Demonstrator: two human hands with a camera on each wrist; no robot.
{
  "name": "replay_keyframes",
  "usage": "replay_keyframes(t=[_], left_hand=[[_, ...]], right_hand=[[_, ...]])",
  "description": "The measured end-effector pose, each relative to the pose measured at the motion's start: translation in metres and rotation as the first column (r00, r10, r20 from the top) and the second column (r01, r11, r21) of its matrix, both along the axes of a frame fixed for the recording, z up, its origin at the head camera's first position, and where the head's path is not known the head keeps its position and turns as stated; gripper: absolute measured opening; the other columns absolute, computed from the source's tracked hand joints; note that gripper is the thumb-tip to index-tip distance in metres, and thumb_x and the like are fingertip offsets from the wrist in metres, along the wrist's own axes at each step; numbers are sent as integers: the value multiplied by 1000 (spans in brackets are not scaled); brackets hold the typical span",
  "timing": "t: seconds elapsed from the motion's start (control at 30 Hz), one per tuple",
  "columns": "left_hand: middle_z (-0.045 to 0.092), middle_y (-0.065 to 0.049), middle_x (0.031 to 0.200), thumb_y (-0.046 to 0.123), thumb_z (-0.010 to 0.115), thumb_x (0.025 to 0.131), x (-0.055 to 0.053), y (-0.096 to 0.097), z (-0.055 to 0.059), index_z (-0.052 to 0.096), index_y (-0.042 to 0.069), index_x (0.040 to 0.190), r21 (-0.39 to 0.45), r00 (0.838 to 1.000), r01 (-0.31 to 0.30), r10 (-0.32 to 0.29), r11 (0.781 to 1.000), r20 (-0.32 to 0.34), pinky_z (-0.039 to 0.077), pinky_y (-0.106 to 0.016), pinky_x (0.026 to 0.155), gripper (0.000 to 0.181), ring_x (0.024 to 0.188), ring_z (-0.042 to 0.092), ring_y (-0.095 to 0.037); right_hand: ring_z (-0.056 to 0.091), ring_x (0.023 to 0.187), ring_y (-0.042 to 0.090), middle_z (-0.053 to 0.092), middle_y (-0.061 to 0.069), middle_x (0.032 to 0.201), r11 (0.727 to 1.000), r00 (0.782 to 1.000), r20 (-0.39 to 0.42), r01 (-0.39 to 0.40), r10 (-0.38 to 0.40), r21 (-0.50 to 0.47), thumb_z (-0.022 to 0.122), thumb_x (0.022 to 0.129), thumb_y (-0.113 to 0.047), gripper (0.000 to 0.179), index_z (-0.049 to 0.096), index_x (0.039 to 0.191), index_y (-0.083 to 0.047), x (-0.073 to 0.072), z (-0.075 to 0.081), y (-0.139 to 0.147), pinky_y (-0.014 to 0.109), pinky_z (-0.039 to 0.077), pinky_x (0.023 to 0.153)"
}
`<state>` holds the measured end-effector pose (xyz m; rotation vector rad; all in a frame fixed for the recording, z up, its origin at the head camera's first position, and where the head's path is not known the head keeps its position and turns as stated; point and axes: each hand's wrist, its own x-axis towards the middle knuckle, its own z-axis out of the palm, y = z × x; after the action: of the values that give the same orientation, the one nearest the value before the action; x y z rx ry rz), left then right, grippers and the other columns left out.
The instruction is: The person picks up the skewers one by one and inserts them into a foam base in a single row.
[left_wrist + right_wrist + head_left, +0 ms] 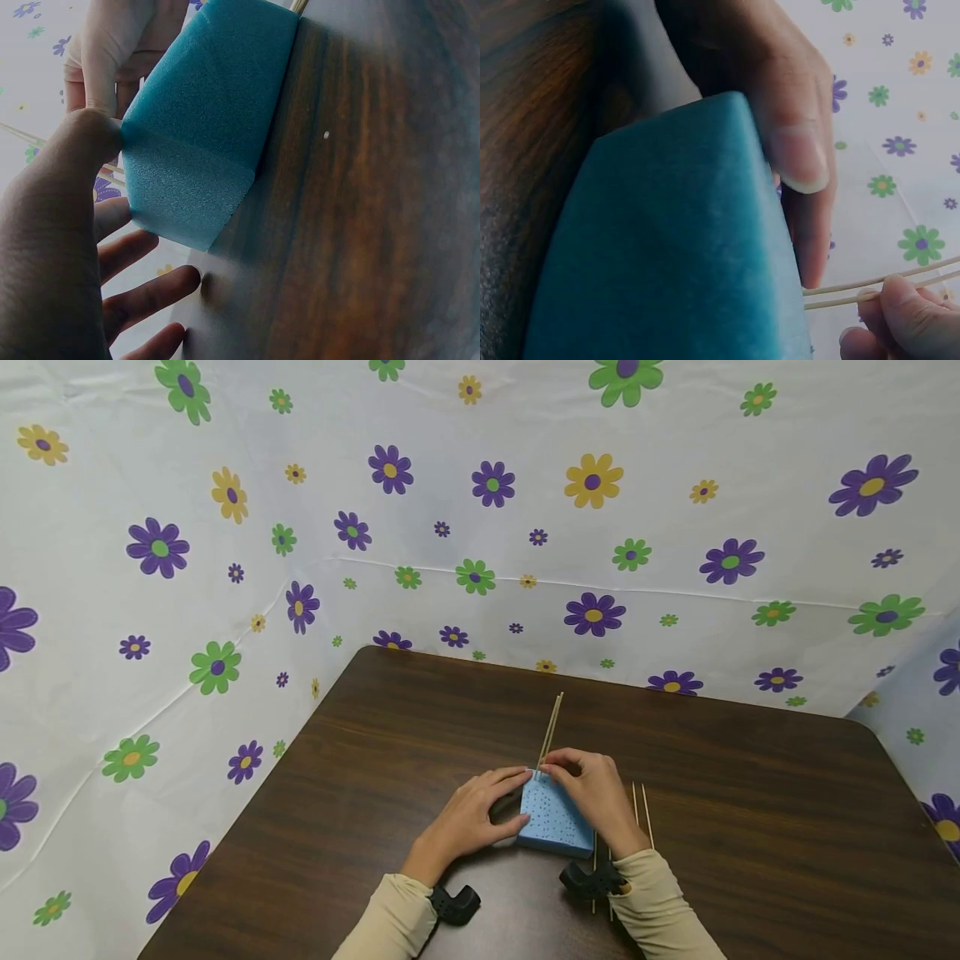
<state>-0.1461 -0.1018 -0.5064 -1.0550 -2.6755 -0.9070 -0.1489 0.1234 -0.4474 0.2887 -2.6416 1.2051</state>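
A blue foam block (553,827), its top dotted with small holes, lies on the table. My left hand (467,817) grips its left side, thumb at the near corner and index finger at the far one. Two thin wooden skewers (553,720) rise close together from the far left corner, leaning slightly. My right hand (598,789) reaches over the block and pinches one of these skewers low down, between thumb and index finger. In the right wrist view the pinching fingertips (900,296) sit on the lower skewer, with the other just above it. The lower skewer ends are hidden.
Several more skewers (648,818) lie on the brown wooden table (780,827) to the right of the block, partly hidden under my right forearm. A small white speck (326,135) lies on the tabletop. Flowered white sheeting (450,493) hangs behind the table and at both sides.
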Motion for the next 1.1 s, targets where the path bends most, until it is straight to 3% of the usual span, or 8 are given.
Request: replay_keyframes(t=[0.6,0.9,1.1], left_hand=[[53,3,158,44,68,99,1,2,1,50,25,157,-3,999,-14,14,1000,37,49,-51,109,64,141,55,-19],[53,3,158,45,68,99,1,2,1,50,26,157,-10,999,-17,18,1000,39,49,-52,110,64,143,54,-19],[53,3,158,45,68,99,1,2,1,49,25,157,-12,999,-13,14,1000,38,49,-52,110,65,143,54,-19]], right_hand=[[73,84,13,81,3,93,999,1000,10,-1,1,37,80,91,-16,9,82,98,-11,1,1,1,26,54,71],[65,67,4,81,4,92,1000,999,36,-9,8,30,79,92,-17,11,82,99,-9,0,3,0,22,50,65],[66,69,4,81,3,93,999,999,38,-15,14,30,79,93,-17,10,82,100,-10,1,3,2,23,52,66]])
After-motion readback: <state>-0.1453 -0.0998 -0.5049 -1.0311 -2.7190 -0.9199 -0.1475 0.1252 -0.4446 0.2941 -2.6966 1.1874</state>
